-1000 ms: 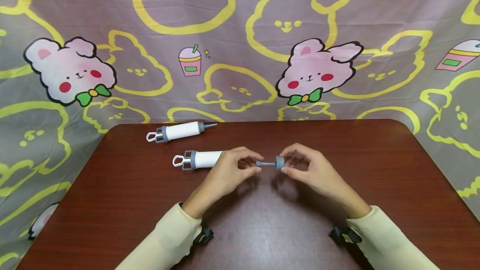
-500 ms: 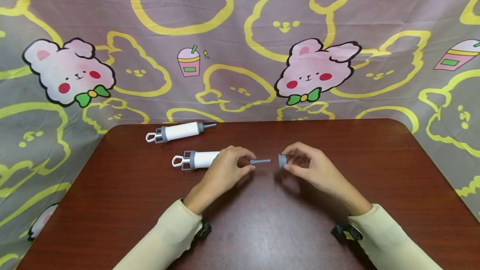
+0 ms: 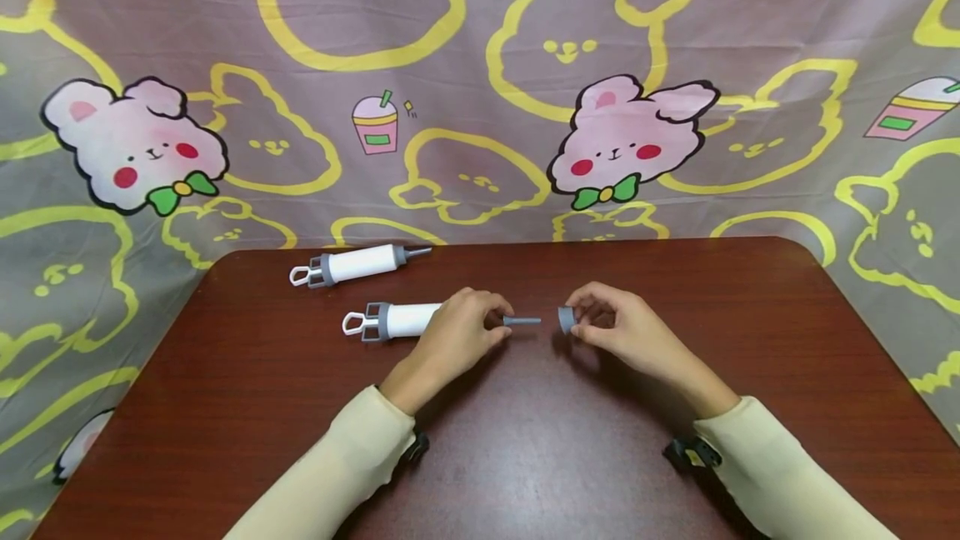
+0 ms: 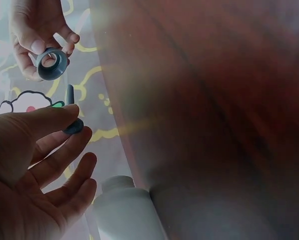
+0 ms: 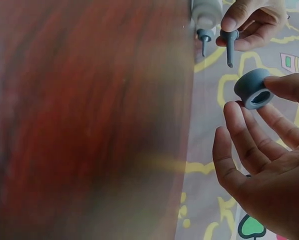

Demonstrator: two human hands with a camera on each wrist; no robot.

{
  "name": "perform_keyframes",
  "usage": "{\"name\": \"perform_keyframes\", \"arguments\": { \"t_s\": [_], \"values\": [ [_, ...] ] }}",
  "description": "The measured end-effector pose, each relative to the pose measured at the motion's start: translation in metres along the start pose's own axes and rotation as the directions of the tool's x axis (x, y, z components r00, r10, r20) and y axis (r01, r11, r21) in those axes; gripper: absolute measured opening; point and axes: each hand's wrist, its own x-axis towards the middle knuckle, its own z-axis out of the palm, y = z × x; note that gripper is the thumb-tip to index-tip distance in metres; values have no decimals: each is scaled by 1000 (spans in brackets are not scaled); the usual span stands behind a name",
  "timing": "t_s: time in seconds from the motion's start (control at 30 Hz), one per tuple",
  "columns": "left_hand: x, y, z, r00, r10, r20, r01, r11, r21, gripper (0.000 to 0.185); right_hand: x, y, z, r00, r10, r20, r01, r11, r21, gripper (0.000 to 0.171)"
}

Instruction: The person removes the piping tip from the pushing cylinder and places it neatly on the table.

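My left hand point(image 3: 459, 338) pinches a slim grey nozzle point(image 3: 522, 321) between thumb and forefinger, its thin tip pointing right toward the other hand. In the left wrist view the nozzle's wider base point(image 4: 74, 126) shows between the fingers. My right hand point(image 3: 626, 332) pinches a grey ring-shaped cap point(image 5: 253, 89) with a hole through it, a short gap from the nozzle's tip. A white syringe-like tube point(image 3: 411, 320) with a grey collar and a white loop handle lies on the table, its right end hidden behind my left hand in the head view.
Farther back on the brown table point(image 3: 480, 457) lies a second white syringe-like tube point(image 3: 363, 263), with a grey nozzle fitted at its right end. A patterned cloth point(image 3: 465, 90) hangs behind the table's back edge.
The nozzle and the ring cap, together a second ago, have come apart. The left hand has drawn the nozzle slightly left; the cap remains in the right hand.
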Motion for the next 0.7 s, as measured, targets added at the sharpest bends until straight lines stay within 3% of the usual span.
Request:
{"name": "perform_keyframes", "arguments": {
  "t_s": [0.3, 0.7],
  "values": [
    [9, -1, 3, 1000, -5, 26, 4, 1000, 29, 17, 8, 5, -3, 998, 57, 29, -56, 997, -46, 23],
    [16, -2, 4, 995, -60, 77, 56, 997, 56, 16, 18, 11, -7, 996, 54, 69, -46, 992, -119, 20]
  ]
}}
